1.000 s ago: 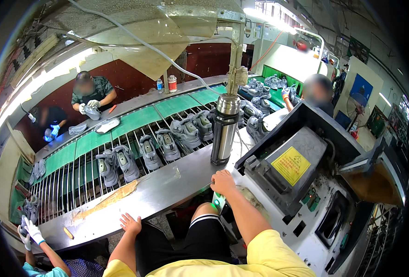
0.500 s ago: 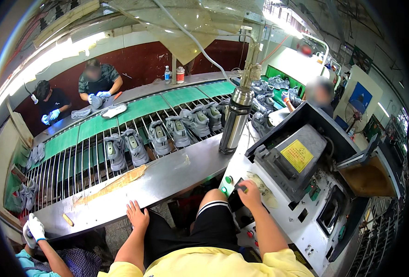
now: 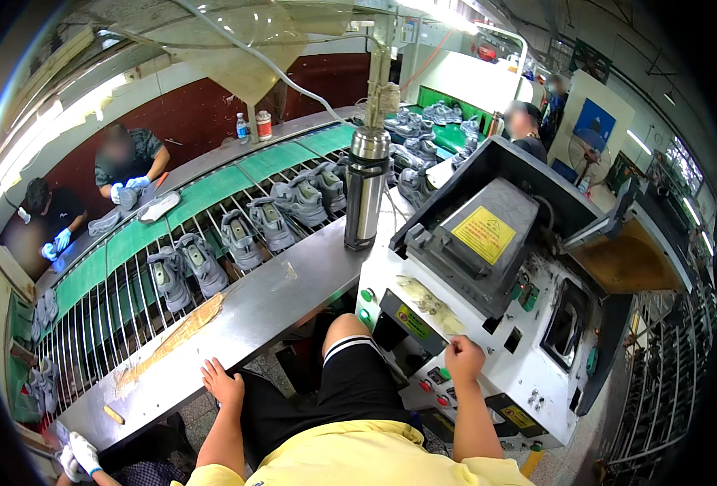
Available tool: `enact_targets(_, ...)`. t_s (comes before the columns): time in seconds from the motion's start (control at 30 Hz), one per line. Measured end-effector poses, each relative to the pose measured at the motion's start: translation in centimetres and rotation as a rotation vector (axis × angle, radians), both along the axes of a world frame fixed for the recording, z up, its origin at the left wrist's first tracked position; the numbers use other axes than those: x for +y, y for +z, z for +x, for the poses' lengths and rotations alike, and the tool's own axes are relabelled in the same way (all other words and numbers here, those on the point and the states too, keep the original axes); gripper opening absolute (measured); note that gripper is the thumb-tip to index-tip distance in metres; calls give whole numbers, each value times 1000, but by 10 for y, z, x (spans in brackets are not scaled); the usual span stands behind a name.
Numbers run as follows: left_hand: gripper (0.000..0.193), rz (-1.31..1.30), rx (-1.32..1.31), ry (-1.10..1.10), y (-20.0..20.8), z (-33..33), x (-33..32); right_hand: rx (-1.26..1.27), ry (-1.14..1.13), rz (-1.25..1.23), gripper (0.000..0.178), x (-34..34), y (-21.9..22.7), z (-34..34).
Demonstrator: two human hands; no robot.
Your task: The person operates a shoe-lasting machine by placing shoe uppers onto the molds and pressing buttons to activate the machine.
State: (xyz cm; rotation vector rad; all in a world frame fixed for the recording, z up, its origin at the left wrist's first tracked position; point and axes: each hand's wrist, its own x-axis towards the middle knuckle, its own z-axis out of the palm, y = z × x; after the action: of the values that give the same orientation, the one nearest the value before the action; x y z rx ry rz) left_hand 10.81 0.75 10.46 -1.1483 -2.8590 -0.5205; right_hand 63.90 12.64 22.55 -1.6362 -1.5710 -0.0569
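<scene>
My left hand [image 3: 224, 384] lies against the front edge of the metal bench [image 3: 245, 320], fingers spread, holding nothing. My right hand [image 3: 465, 358] is closed like a fist over the front edge of the white machine [image 3: 423, 279]. Its curled fingers hide whatever they may hold. Below it, red and green buttons [image 3: 426, 385] sit on the machine's front panel. Beyond the bench, grey sneakers [image 3: 204, 266] stand in a row on a roller conveyor [image 3: 136, 300]. A steel thermos flask [image 3: 367, 190] stands upright where bench and machine meet.
The machine's dark hinged cover [image 3: 537, 182] is raised at the right. Across the conveyor, two people in blue gloves [image 3: 136, 185] work on shoe parts. A white-gloved hand [image 3: 83, 454] shows at lower left. More sneakers [image 3: 423, 134] lie by a green bin. A metal rack [image 3: 658, 405] stands far right.
The view has swung to the right. My right hand has come back toward me from near the machine's left corner and curled closed. My left hand stays at the bench edge.
</scene>
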Motion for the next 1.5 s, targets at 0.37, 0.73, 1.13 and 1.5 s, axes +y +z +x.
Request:
enact_targets(0.37, 79, 45, 8, 18, -6, -2, 4, -60, -93, -30, 6, 5, 6, -13)
enact_targets(0.73, 76, 29, -8, 31, 2, 0, 1, -104, -151, 22, 48, 123, 60, 5)
enact_targets(1.13, 73, 80, -1, -34, -6, -5, -6, 8, -721, -823, 90, 355, 108, 101)
enact_targets(1.5, 76, 77, -77, 45, 2, -2, -4, 169, -829, -15, 92, 283, 100, 44)
